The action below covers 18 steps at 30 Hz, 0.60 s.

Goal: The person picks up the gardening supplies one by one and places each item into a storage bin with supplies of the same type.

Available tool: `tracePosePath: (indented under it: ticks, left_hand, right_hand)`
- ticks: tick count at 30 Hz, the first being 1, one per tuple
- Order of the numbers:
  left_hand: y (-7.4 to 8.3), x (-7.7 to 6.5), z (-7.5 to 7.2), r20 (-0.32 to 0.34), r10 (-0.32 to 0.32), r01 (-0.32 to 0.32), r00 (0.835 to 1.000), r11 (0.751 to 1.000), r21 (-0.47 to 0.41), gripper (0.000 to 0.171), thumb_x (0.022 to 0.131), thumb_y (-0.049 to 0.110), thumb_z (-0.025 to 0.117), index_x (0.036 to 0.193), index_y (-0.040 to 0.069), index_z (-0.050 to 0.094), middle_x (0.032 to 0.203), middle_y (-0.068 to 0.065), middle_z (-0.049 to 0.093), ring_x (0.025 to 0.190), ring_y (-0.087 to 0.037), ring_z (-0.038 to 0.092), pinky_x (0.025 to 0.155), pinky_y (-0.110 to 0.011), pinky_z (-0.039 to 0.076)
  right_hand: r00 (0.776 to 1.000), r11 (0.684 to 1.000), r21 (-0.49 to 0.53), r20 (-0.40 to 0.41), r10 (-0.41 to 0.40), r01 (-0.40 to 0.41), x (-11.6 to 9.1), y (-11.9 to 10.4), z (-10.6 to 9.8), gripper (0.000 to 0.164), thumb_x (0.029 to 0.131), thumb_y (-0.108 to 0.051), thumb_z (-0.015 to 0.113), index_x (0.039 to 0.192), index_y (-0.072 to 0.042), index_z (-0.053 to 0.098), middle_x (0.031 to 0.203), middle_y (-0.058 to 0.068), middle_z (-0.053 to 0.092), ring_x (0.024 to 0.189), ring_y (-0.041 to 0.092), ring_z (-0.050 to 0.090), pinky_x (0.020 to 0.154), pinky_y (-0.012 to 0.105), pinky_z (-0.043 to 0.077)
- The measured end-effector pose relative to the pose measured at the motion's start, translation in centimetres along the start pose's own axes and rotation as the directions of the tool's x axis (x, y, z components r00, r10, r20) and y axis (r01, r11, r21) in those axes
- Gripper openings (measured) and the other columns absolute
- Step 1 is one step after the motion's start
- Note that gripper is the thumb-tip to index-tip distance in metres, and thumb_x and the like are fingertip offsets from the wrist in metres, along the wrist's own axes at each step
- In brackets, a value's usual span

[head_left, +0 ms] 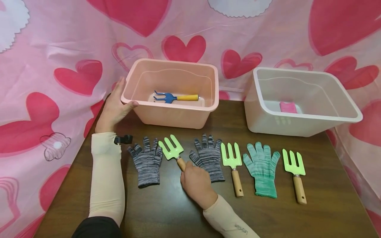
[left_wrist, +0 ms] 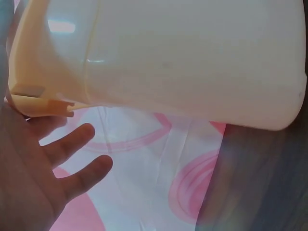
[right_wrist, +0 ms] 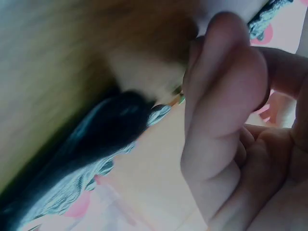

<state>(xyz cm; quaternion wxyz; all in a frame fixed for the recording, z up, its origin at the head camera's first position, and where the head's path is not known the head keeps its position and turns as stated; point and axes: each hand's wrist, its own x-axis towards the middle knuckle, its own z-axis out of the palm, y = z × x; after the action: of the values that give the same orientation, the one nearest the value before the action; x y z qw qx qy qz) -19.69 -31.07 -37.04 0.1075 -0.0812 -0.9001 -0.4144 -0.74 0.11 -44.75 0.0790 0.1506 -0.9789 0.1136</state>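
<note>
The wooden handle of a three-tined lime-green hand fork (head_left: 175, 152) is clasped in the curled fingers of the right hand (head_left: 197, 183), in front of the peach rectangular plastic bin (head_left: 169, 115); its tines are directed toward that bin. Whether the fork is raised off the brown wood-grain table (head_left: 166, 215) cannot be told. The bin's front left corner is touched by the left hand (head_left: 113, 109) — thumb laid at the front rim, the visible fingers extended and spread along the bin's left side. The hands are well apart.

On the bin's floor, a blue-pronged cultivator with a yellow handle (head_left: 187, 98) is contained. In front of the bin, the clasped fork is flanked by a grey-and-black striped knit glove (head_left: 148, 168) and a matching striped glove (head_left: 206, 155). To the bin's front right, a second green fork (head_left: 231, 162), a teal knit glove (head_left: 263, 168) and a third green fork (head_left: 294, 168) are laid in a row. Right of the bin, a white rectangular plastic tub (head_left: 285, 127) is placed — a pink item (head_left: 288, 107) is held inside.
</note>
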Motion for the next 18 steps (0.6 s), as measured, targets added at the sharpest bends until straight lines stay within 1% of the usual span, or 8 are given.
tracePosePath:
  ticks: [2, 6, 10, 13, 16, 18]
  left_hand:
    - [0.1, 0.0, 0.0, -0.007, 0.014, -0.014, 1.000, 1.000, 0.025, 0.119, 0.071, 0.083, 0.065, 0.163, 0.022, 0.020, 0.168, 0.000, 0.013, 0.153, -0.024, 0.013, 0.120, -0.056, 0.013]
    - [0.5, 0.0, -0.1, -0.010, 0.030, -0.029, 1.000, 0.998, 0.060, 0.114, 0.075, 0.084, 0.059, 0.163, 0.021, 0.023, 0.168, 0.002, 0.013, 0.153, -0.024, 0.012, 0.119, -0.059, 0.011]
    - [0.9, 0.1, 0.0, -0.024, 0.054, -0.052, 0.998, 0.995, 0.089, 0.112, 0.077, 0.088, 0.050, 0.162, 0.020, 0.024, 0.168, 0.001, 0.012, 0.153, -0.023, 0.011, 0.120, -0.057, 0.010]
    - [1.1, 0.1, 0.1, -0.026, 0.049, -0.046, 0.998, 0.993, 0.107, 0.112, 0.076, 0.090, 0.047, 0.162, 0.023, 0.023, 0.168, 0.002, 0.012, 0.153, -0.024, 0.011, 0.119, -0.058, 0.011]
    - [1.1, 0.1, 0.3, -0.014, 0.029, -0.027, 0.999, 0.992, 0.120, 0.109, 0.077, 0.089, 0.048, 0.162, 0.025, 0.023, 0.168, 0.002, 0.012, 0.153, -0.026, 0.013, 0.118, -0.061, 0.013]
    - [1.1, 0.1, 0.4, -0.011, 0.024, -0.022, 1.000, 0.992, 0.122, 0.107, 0.078, 0.088, 0.049, 0.162, 0.026, 0.023, 0.168, 0.003, 0.013, 0.152, -0.027, 0.015, 0.118, -0.061, 0.013]
  right_hand:
    - [1.000, 0.999, 0.033, 0.009, 0.009, -0.010, 0.1, 0.4, -0.2, 0.029, 0.081, -0.022, 0.079, 0.080, -0.006, 0.055, 0.054, 0.003, 0.049, 0.045, 0.023, 0.055, 0.036, 0.037, 0.042]
    - [0.999, 0.993, 0.115, 0.035, 0.022, -0.026, 0.3, 1.1, -0.8, 0.027, 0.085, -0.020, 0.078, 0.081, -0.006, 0.055, 0.058, 0.004, 0.051, 0.048, 0.025, 0.056, 0.039, 0.039, 0.043]
    - [0.999, 0.984, 0.177, 0.023, 0.026, -0.030, 0.5, 1.8, -1.2, 0.023, 0.089, -0.018, 0.075, 0.085, -0.003, 0.058, 0.063, 0.005, 0.053, 0.052, 0.027, 0.057, 0.042, 0.041, 0.045]
    - [0.999, 0.978, 0.208, 0.017, 0.031, -0.034, 0.6, 2.4, -1.3, 0.021, 0.093, -0.017, 0.073, 0.087, -0.003, 0.059, 0.066, 0.006, 0.052, 0.054, 0.028, 0.058, 0.043, 0.043, 0.046]
    - [0.999, 0.973, 0.225, 0.028, 0.037, -0.043, 0.7, 2.9, -1.3, 0.020, 0.094, -0.017, 0.072, 0.089, -0.003, 0.059, 0.068, 0.005, 0.052, 0.054, 0.028, 0.057, 0.044, 0.044, 0.046]
    - [0.999, 0.973, 0.227, 0.040, 0.037, -0.045, 0.8, 3.2, -1.3, 0.020, 0.094, -0.018, 0.072, 0.090, -0.003, 0.060, 0.069, 0.005, 0.052, 0.055, 0.028, 0.057, 0.044, 0.044, 0.046]
